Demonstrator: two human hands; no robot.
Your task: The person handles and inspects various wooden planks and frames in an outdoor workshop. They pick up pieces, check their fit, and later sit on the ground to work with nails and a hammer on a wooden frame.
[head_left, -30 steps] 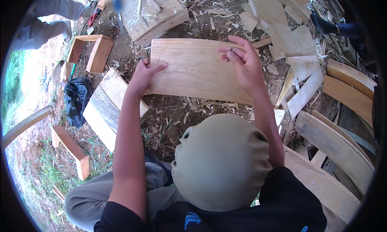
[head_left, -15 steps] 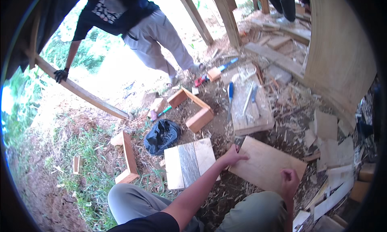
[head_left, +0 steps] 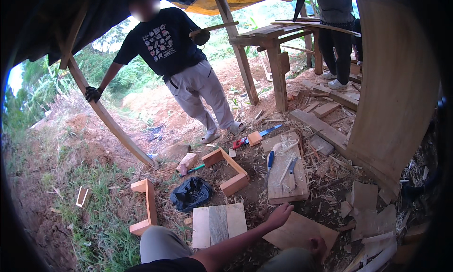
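A thin rectangular wooden board (head_left: 302, 232) lies in front of me, partly over my right leg. At its far left corner is my left hand (head_left: 279, 216), fingers loosely stretched forward with nothing visible in them. My right hand (head_left: 318, 248) is closed over the board's near right part; shadow hides what it may hold. Just beyond my left hand, a thick wooden block (head_left: 289, 194) carries shavings and a blue-handled chisel (head_left: 292, 166). Another long tool with a blue handle (head_left: 270, 159) lies along the block's left edge.
Left of the board sit a three-strip panel (head_left: 218, 227), a black plastic bag (head_left: 190, 193) and angled wooden frames (head_left: 234, 183) (head_left: 150, 203). A red-handled saw (head_left: 239, 143) lies farther off. A person (head_left: 165, 45) holds a slanted post (head_left: 113, 125). Tall plywood (head_left: 394, 83) stands right.
My left hand has lifted from the board's left edge and moved forward toward the block. The view has tilted up, and the standing person now holds a wooden strip in view.
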